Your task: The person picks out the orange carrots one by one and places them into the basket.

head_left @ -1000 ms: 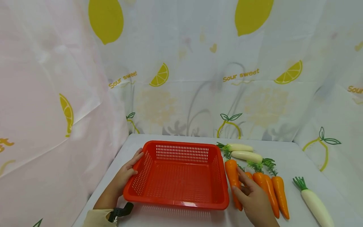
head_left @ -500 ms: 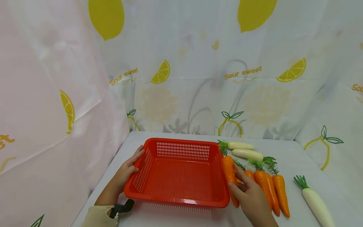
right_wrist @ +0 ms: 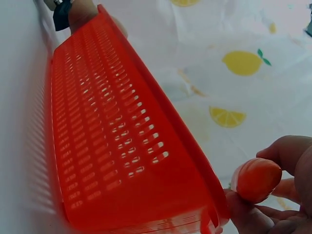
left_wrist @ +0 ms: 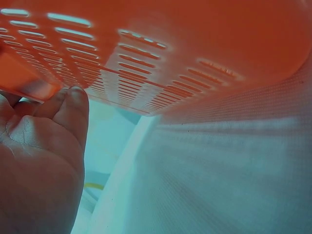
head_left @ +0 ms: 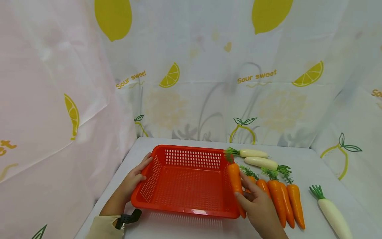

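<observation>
In the head view the left hand [head_left: 130, 184] grips the left rim of a red perforated basket [head_left: 188, 186]; the left wrist view shows its fingers [left_wrist: 73, 105] against the basket's side. The right hand [head_left: 259, 202] pinches an orange carrot [head_left: 235, 179] between thumb and fingers, over the basket's right rim. Its green leafy top points toward the back. From the right wrist camera, the carrot's tip end [right_wrist: 261, 179] shows between the fingers, close beside the basket rim [right_wrist: 183, 131]. Inside, the basket holds nothing visible.
Several carrots [head_left: 277, 199] lie right of the basket, partly behind the right hand. Two white radishes [head_left: 253, 153] [head_left: 261, 162] lie at the back right, and a third radish [head_left: 334, 214] at the far right. A patterned cloth [head_left: 191, 99] hangs behind the table.
The right hand has moved left with the carrot, from beside the basket to over its right rim. More of the carrots behind it shows. The left hand keeps its grip on the basket.
</observation>
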### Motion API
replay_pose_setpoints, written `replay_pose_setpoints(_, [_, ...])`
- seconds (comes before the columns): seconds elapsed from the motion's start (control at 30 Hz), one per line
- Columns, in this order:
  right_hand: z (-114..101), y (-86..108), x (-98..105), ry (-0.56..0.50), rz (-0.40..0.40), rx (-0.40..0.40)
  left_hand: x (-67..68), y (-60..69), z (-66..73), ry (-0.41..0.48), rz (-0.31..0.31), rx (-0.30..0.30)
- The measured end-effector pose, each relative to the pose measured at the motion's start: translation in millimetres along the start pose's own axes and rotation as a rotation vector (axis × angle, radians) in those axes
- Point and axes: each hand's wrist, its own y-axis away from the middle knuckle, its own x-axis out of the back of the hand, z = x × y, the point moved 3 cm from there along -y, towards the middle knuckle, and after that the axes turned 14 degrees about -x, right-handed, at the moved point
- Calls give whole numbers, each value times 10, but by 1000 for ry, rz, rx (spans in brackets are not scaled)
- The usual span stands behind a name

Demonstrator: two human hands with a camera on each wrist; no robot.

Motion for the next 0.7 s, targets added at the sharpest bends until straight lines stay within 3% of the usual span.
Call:
replay_pose_setpoints(0.4, [-14,34,-130,33,21,-19,2,4,-2,-4,-2,0])
replay_pose_setpoints(0.7, [-47,36,-201,15,-20,-24,-4,-2,3,7,-3,-2])
